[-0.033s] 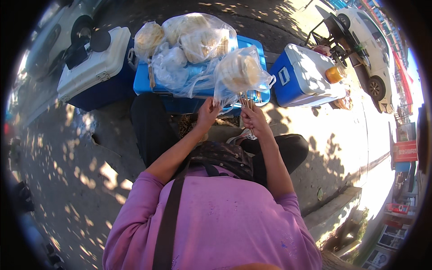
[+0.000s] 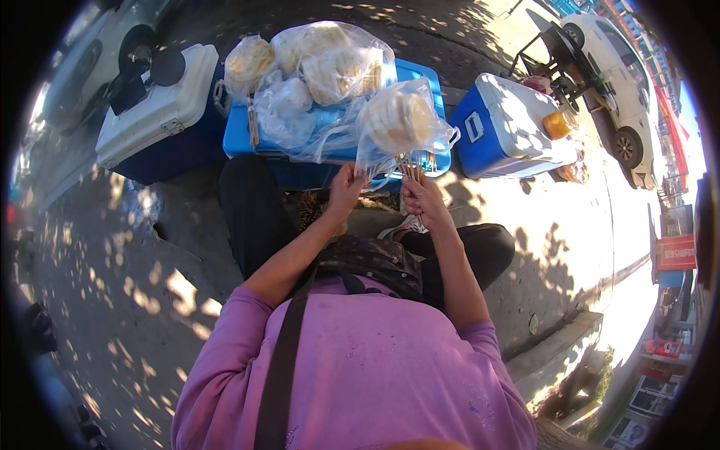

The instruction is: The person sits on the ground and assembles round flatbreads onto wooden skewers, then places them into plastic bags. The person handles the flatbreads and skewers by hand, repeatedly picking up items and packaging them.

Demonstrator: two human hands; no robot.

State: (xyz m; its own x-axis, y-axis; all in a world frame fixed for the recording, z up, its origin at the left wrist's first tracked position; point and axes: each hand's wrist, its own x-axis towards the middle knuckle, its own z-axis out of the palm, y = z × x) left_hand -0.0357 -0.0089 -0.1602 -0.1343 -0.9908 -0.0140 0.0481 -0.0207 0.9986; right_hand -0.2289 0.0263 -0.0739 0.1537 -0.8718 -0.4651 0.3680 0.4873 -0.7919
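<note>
My right hand (image 2: 423, 198) is closed round a bundle of thin wooden skewers (image 2: 410, 166). Pale, flat food (image 2: 399, 124) is threaded on their far ends, inside a clear plastic bag (image 2: 371, 154). The lower edge of that bag is pinched in the fingers of my left hand (image 2: 346, 189). Both hands are just in front of a blue plastic box (image 2: 439, 101). On its top, a large clear bag (image 2: 382, 54) holds more pale skewered food (image 2: 337, 75). Beside it are another bundle of skewered food (image 2: 249, 66) and crumpled thin plastic bags (image 2: 285, 112).
A blue cooler with a white lid (image 2: 161, 112) stands at the left, dark objects on top. Another blue-and-white cooler (image 2: 517, 112) stands at the right, carrying an orange-yellow jar (image 2: 559, 124). Beyond are a dark cart (image 2: 559, 64) and a white car (image 2: 619, 60). A patterned bag (image 2: 371, 266) rests on my lap.
</note>
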